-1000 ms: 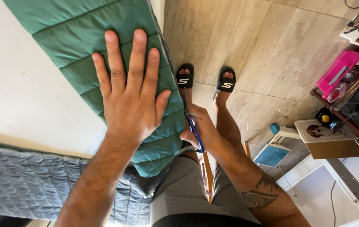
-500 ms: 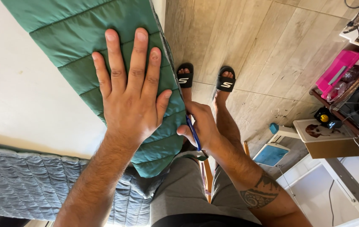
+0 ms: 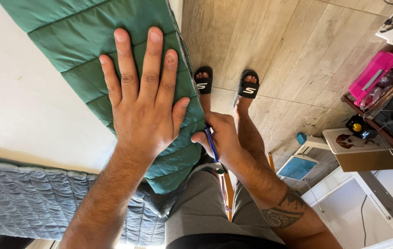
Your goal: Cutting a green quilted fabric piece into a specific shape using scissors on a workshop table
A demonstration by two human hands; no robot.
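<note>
Hands first: left hand [image 3: 143, 103] spread flat, fingers splayed and palm pressed down on a green quilted fabric piece [image 3: 90, 41]. Right hand [image 3: 219, 138] curled closed around a blue-handled tool [image 3: 211, 145], gripped at the fabric's right edge; blade or tip hidden behind the fingers, so kind of tool not certain. Tattooed band visible on the right forearm.

Green quilted fabric lying on a white surface [image 3: 21, 106], running from the top of the view down toward the body, lower end hanging just over the surface's near edge, right edge lined up with the surface's side. Grey-blue quilted fabric [image 3: 30, 203] draped below the near edge of the surface, its top touching the green piece's lower corner.

Beyond the surface edge: grey shorts [image 3: 201, 212], bare legs, and two feet in black slide sandals [image 3: 226, 84] on a pale wood-plank floor [image 3: 298, 46]. Thin wooden stick [image 3: 227, 193] upright between the legs.

Further right, well apart from the hands: a small light-blue topped stool [image 3: 297, 167], a cardboard box [image 3: 367, 152], a pink plastic case [image 3: 374, 74] on a shelf, and white furniture [image 3: 344, 212] below.
</note>
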